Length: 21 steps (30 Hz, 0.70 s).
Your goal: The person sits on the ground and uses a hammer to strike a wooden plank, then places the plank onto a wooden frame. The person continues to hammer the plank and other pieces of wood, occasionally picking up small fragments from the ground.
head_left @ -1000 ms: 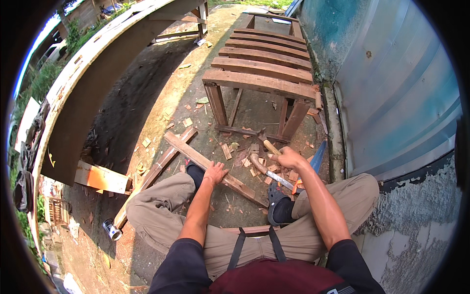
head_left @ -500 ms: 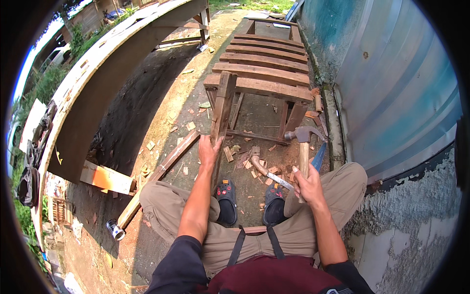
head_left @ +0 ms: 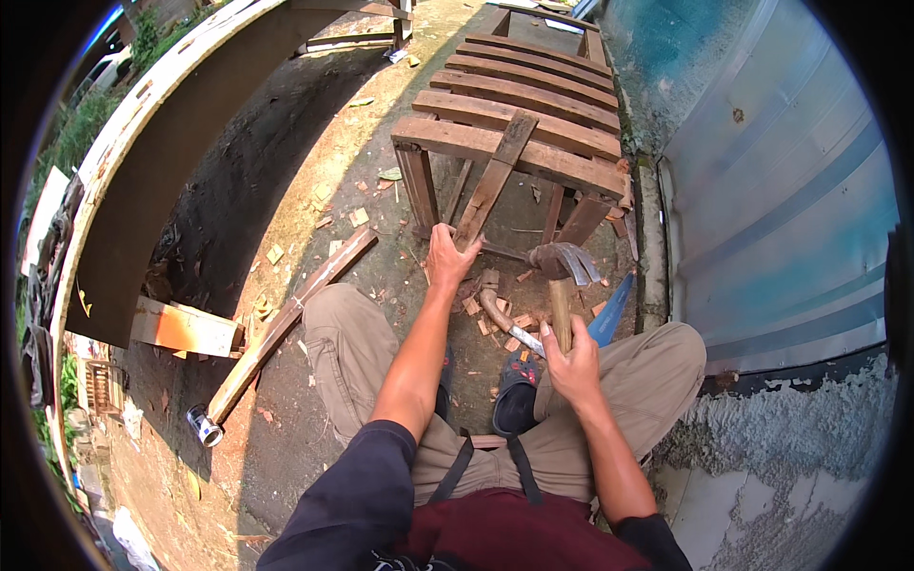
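Note:
My left hand (head_left: pixel 450 255) is closed around the lower end of a brown wooden plank (head_left: pixel 493 186). The plank slants away to the right, its upper end overlapping the front rail of a slatted wooden frame (head_left: pixel 524 116). In my right hand (head_left: pixel 574 365) is a claw hammer (head_left: pixel 560 306), gripped by its wooden handle. Its metal head points up, just right of the plank's lower end. Beneath the hammer lies a tool with a curved wooden handle and silver shaft (head_left: pixel 509 322). A blue blade (head_left: pixel 612 312) shows beyond my right knee.
A long wooden beam (head_left: pixel 295 319) lies on the ground at left, near a can (head_left: pixel 204 427). A big board (head_left: pixel 181 152) stands farther left, with an orange-marked wood block (head_left: pixel 181 325) by its foot. Wood chips litter the ground. A metal sheet wall (head_left: pixel 781 228) rises at right.
The plank has swung from nearly upright to a rightward slant, its top now over the frame's front rail. My left hand moved right and up; the hammer shifted slightly left.

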Each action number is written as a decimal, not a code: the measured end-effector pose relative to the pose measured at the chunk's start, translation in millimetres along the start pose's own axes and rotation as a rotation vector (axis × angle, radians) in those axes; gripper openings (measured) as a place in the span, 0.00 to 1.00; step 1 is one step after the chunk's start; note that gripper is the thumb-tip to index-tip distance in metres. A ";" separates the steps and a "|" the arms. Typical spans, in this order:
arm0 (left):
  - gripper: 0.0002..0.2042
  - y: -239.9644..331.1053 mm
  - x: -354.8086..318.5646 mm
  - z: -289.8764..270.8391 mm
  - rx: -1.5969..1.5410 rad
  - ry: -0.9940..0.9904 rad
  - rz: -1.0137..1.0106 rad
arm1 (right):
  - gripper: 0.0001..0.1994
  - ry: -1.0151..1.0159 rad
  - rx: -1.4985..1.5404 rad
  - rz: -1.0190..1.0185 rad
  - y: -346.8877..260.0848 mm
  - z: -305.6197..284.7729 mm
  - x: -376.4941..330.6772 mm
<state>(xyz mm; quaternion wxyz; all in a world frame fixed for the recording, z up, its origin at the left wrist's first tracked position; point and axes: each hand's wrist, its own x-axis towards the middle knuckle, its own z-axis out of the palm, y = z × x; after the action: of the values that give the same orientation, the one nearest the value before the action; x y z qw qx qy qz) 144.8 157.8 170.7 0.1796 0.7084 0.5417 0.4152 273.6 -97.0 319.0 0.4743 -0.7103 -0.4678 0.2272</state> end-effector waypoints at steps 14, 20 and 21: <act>0.31 -15.5 -6.1 19.7 -0.137 -0.022 -0.209 | 0.14 -0.217 -0.131 -0.169 -49.0 50.0 89.7; 0.33 -22.0 -6.5 26.6 -0.140 -0.044 -0.200 | 0.15 -0.272 -0.152 -0.345 -105.4 43.0 105.3; 0.33 -21.4 -6.5 28.2 -0.139 -0.040 -0.202 | 0.14 -0.273 -0.179 -0.414 -99.5 45.9 107.8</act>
<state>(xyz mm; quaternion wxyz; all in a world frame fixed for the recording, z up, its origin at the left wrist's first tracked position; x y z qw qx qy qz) 153.3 164.8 136.5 0.2802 0.6442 0.5765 0.4172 243.3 30.1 399.7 0.3784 -0.6015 -0.6810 0.1769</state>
